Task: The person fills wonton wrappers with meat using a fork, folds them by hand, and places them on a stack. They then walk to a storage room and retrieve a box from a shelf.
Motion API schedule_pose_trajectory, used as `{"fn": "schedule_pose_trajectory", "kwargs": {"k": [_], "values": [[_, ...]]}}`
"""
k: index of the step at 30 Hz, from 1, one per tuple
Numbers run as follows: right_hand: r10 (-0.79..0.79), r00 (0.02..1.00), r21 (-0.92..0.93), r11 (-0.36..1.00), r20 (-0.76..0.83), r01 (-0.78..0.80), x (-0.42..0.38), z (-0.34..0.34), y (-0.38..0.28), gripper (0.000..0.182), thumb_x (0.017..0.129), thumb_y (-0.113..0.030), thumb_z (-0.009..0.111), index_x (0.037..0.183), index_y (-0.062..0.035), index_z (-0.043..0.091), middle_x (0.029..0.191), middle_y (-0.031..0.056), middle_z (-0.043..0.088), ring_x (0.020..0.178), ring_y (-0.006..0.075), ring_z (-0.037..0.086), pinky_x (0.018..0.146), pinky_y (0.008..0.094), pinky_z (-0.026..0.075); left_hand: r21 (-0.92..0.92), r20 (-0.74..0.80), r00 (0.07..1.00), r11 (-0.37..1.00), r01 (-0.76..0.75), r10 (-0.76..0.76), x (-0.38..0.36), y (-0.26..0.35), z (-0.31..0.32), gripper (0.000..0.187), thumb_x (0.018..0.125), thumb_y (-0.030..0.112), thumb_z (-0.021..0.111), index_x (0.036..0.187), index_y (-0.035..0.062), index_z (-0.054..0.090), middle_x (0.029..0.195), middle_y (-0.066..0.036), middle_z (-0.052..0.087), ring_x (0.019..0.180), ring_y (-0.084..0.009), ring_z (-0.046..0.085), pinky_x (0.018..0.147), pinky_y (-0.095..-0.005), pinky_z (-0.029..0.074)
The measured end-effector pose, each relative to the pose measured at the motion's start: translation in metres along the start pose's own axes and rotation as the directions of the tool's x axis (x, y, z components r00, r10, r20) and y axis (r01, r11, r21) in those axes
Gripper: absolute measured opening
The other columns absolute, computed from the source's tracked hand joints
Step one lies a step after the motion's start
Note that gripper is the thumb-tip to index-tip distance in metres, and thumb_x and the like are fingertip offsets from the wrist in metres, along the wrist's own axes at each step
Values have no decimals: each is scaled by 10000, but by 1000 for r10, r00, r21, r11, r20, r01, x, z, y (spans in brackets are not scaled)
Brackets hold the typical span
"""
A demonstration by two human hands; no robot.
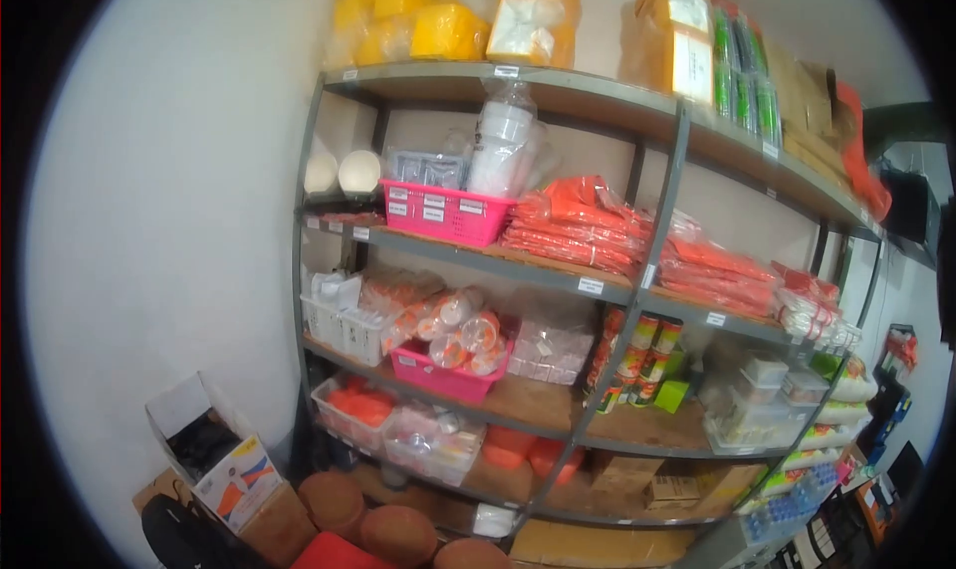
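Note:
Neither of my hands shows in the head view. A grey metal shelving unit [558,262] with brown boards fills the middle and right. On its second level stands a pink basket [448,216] with grey packs and wrapped white cups [500,136]. Stacked orange plastic packs [583,226] lie to the right of it. One level down, another pink basket [443,372] holds wrapped cups or lids [463,330], with a white basket [344,325] on its left. Several cans [647,355] stand near the middle upright.
Round brown stool tops [398,534] and a red surface [339,554] lie at the bottom. An open carton [234,484] and a black bag [179,534] stand by the left wall [169,221]. Yellow packs [448,31] are on the top shelf. Water bottles [792,504] sit at right.

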State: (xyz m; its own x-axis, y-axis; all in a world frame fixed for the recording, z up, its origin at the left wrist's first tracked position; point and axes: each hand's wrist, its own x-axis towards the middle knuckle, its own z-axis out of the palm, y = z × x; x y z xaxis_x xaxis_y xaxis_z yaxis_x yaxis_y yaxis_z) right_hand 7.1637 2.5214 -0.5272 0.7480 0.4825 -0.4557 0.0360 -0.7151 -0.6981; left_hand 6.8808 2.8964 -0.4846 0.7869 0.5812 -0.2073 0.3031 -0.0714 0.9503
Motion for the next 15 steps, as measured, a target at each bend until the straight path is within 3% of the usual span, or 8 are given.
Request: {"fn": "schedule_pose_trajectory", "kwargs": {"k": [10,15], "values": [[-414,906,242,891,83,385,67,-67,-151,357,855,-312,610,1123,-77,625,1024,147,649,1018,228,628,911,324,485,-41,-190,976,993,-112,102,67,61,17,412,945,244,540,1300,36,515,1125,-114,610,999,-174,582,770,-295,517],[-551,810,429,793,199,433,91,-96,-184,375,882,-310,599,1176,-79,602,1087,143,635,1049,220,614,925,325,477,-31,-299,943,986,-162,146,89,96,36,409,946,246,540,1296,35,516,1121,-114,611,994,-175,583,770,-296,517]]}}
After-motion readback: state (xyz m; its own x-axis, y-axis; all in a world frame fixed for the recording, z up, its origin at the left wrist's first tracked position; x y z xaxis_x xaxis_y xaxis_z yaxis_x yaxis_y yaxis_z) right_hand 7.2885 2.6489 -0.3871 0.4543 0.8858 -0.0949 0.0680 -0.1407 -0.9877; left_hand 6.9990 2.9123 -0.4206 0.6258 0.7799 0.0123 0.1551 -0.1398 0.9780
